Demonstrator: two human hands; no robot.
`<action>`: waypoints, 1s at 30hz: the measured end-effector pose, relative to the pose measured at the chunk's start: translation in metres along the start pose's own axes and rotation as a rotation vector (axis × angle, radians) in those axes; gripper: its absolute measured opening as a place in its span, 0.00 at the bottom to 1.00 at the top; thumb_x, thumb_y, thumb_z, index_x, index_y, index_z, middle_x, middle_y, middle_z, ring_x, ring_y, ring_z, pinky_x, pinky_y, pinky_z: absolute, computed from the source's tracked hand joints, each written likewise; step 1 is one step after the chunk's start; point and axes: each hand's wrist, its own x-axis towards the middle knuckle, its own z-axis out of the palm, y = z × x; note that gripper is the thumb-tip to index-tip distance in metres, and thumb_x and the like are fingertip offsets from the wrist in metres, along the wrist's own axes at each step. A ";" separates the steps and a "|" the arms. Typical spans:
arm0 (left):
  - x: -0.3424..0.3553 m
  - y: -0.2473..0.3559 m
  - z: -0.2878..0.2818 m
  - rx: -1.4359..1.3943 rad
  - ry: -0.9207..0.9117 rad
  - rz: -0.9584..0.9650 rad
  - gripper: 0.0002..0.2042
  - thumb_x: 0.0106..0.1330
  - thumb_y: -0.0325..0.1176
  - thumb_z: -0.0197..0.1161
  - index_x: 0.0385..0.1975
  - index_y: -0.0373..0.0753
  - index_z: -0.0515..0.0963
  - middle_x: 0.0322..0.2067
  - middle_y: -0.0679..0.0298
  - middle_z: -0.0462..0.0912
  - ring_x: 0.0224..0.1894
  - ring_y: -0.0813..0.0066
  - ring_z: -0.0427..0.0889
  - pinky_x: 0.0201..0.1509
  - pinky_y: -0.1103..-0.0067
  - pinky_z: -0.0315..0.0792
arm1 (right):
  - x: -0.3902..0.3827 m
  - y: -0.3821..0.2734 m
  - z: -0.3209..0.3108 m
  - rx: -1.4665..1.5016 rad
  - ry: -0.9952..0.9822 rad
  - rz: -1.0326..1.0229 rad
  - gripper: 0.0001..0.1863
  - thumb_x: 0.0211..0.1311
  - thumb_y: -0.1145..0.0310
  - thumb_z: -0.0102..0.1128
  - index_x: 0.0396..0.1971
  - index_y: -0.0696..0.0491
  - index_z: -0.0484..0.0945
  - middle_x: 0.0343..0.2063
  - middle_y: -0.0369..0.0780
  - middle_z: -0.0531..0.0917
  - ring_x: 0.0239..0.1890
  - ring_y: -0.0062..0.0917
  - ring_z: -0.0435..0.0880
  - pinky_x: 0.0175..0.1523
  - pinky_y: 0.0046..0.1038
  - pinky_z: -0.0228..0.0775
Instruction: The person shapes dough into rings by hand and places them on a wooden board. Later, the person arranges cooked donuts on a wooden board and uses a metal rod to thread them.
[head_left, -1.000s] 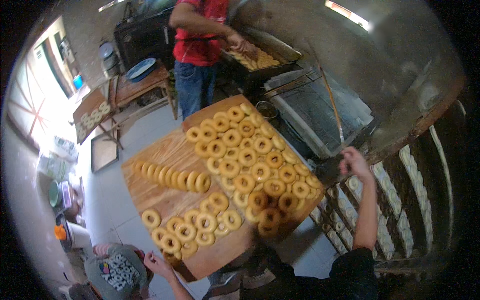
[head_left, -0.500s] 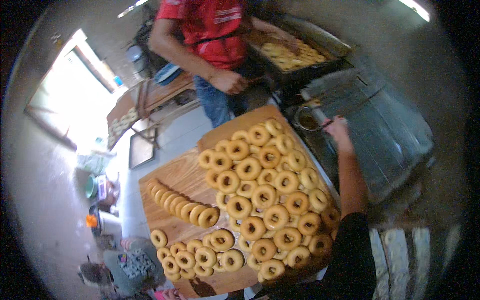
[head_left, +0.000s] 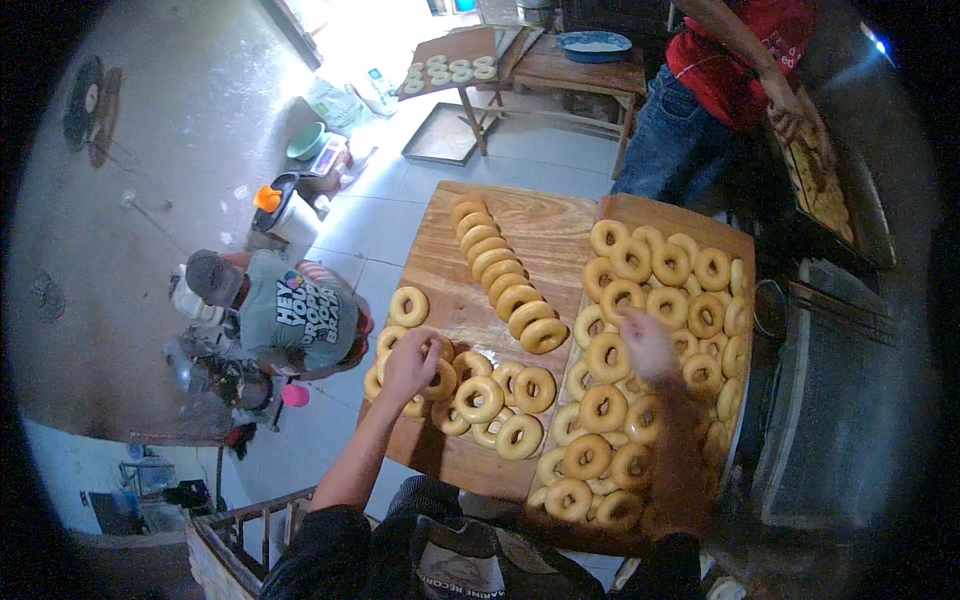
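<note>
My left hand (head_left: pixel 410 364) is over the smaller group of doughnuts (head_left: pixel 479 399) at the near left of the wooden boards. Its fingers are curled and drawn together; what they hold, if anything, is hidden. My right hand (head_left: pixel 648 346), smeared by motion, hovers over the large, layered spread of golden doughnuts (head_left: pixel 602 408) covering the right board; its finger state does not show. Between the two groups, a slanting row of doughnuts (head_left: pixel 496 265) leans one against another on bare wood (head_left: pixel 560 240).
A co-worker in red (head_left: pixel 745 50) stands at the far right, hands over a tray of pale pieces (head_left: pixel 815 185). Another person (head_left: pixel 298 310) is low at left. Dark trays (head_left: pixel 830 400) flank the right edge. Behind stand a dough-ring board (head_left: pixel 450 45) and blue basin (head_left: pixel 594 46).
The view has swung left. My right hand has left the round pan's handle at the right and is above the doughnuts. My left hand has come in over the smaller group.
</note>
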 end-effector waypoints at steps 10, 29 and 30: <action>0.033 0.003 0.066 -0.403 -0.300 0.158 0.09 0.63 0.33 0.56 0.40 0.39 0.76 0.37 0.50 0.80 0.44 0.50 0.79 0.47 0.62 0.73 | 0.006 -0.026 0.146 -0.901 0.077 -0.255 0.26 0.45 0.64 0.67 0.44 0.56 0.68 0.41 0.45 0.74 0.47 0.40 0.71 0.54 0.43 0.57; 0.076 -0.120 -0.001 -0.232 -0.335 -0.058 0.13 0.61 0.30 0.56 0.46 0.40 0.75 0.38 0.50 0.78 0.41 0.48 0.79 0.45 0.61 0.75 | 0.026 -0.105 0.285 -0.777 0.030 -0.314 0.18 0.56 0.63 0.61 0.44 0.55 0.74 0.36 0.46 0.75 0.44 0.40 0.73 0.52 0.39 0.58; 0.078 -0.121 0.002 -0.170 -0.320 -0.039 0.13 0.61 0.30 0.57 0.46 0.41 0.74 0.38 0.50 0.77 0.41 0.48 0.80 0.44 0.62 0.75 | 0.020 -0.105 0.272 -0.785 -0.031 -0.168 0.20 0.52 0.64 0.62 0.46 0.52 0.74 0.44 0.46 0.77 0.46 0.39 0.75 0.49 0.44 0.62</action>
